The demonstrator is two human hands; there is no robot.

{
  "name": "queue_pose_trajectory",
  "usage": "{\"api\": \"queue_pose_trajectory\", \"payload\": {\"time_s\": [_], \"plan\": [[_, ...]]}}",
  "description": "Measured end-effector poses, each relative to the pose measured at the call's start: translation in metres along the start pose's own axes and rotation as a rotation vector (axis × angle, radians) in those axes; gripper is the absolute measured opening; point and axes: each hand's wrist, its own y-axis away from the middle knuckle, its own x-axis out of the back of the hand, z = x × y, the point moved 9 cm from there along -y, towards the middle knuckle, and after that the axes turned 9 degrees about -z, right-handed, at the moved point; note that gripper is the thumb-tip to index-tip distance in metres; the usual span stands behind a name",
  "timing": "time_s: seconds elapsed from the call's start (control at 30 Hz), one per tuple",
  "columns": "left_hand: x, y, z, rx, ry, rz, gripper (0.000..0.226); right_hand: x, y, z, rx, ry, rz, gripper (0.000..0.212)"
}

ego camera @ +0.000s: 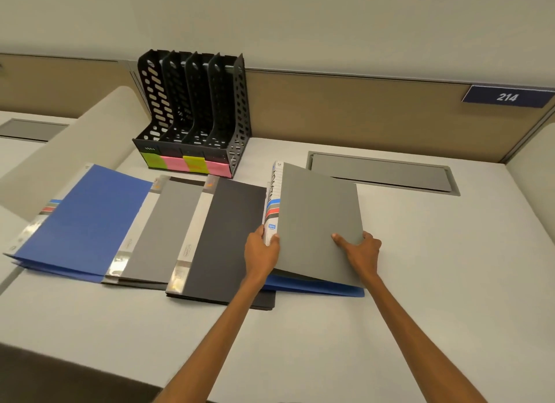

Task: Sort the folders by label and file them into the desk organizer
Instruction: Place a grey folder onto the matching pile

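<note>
Five folders, one desk organizer (192,111)
Raised grey folder (318,219) grasped by left hand (262,248) and right hand (362,249); two blue folders (87,219), a dark folder (228,237), a second grey folder (162,231) lie flat

Folders (210,237) before desk organizer (195,108)

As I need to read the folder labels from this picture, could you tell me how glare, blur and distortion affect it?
Head view: lighting is soft and even; glare whitens the clear spine strips of the light grey folder and dark grey folder; their spine print is too blurred to read; the wide-angle lens bows the partition rail; the 214 sign is legible.
</note>
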Motion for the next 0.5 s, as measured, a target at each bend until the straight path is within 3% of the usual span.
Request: {"api": "queue_pose_trajectory", "payload": {"time_s": [0.3, 0.5], "plan": [[0.0, 0.005, -0.027, 0.034, -0.113, -0.065, 0.05, -0.021, 0.005, 0.007, -0.066, 0.115, -0.002, 0.086], [0.001, 0.006, -0.031, 0.008, -0.158, -0.136, 0.055, -0.032, 0.013, 0.003, -0.115, 0.379, 0.079, 0.082]]}}
